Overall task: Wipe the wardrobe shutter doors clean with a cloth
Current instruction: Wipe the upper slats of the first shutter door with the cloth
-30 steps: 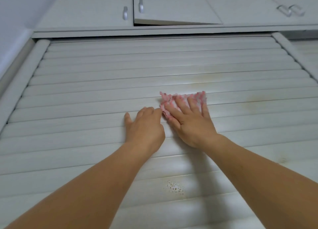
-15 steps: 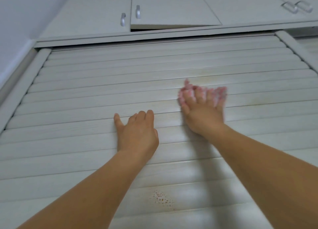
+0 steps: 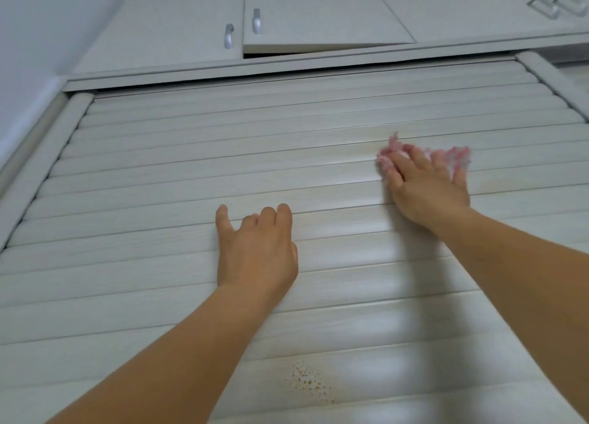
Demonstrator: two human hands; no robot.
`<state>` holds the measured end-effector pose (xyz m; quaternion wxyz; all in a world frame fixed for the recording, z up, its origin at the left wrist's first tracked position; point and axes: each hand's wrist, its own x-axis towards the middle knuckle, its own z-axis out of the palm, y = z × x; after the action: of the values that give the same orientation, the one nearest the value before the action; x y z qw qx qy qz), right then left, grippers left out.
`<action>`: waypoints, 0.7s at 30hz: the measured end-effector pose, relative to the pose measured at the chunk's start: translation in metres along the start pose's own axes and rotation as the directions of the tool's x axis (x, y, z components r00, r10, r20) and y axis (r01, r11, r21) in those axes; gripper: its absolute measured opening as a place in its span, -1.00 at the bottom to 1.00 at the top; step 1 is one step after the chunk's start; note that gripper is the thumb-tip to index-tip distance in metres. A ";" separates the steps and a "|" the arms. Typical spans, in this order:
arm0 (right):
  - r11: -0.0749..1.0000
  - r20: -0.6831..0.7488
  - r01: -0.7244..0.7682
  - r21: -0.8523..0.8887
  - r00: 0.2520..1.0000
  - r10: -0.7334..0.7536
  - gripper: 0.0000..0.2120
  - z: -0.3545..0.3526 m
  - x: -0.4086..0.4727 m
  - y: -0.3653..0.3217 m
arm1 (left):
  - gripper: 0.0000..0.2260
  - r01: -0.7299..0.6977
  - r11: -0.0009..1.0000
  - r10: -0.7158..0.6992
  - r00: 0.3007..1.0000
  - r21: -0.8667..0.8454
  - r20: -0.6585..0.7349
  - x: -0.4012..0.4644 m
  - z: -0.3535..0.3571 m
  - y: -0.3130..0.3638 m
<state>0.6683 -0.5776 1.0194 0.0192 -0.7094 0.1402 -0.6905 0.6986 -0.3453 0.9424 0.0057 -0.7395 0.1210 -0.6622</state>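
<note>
The pink cloth (image 3: 459, 156) is now lying further right on the slatted shutter door (image 3: 159, 175) than a second ago, pinned flat under the right hand (image 3: 428, 187), whose straight, spread fingers are pressing it along a slat. The left hand (image 3: 255, 251) is bracing with loosely bent fingers, holding nothing. The wiping is progressing rightward, while the brown speckled stain (image 3: 310, 383) below is staying untouched.

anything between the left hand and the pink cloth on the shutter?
Nothing but bare white slats. In the head view the left hand rests on the shutter door, apart from the pink cloth under the right hand.
</note>
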 end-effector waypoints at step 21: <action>0.997 -0.043 -0.072 -0.032 0.997 0.071 -0.56 -0.009 0.008 0.005 | -0.59 -0.003 1.000 0.003 0.999 0.007 -0.035 0.002 0.000 0.001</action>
<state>0.6591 -0.5827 1.0268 0.0290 -0.6895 0.1775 -0.7017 0.6982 -0.3469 0.9444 0.0070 -0.7275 0.1200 -0.6754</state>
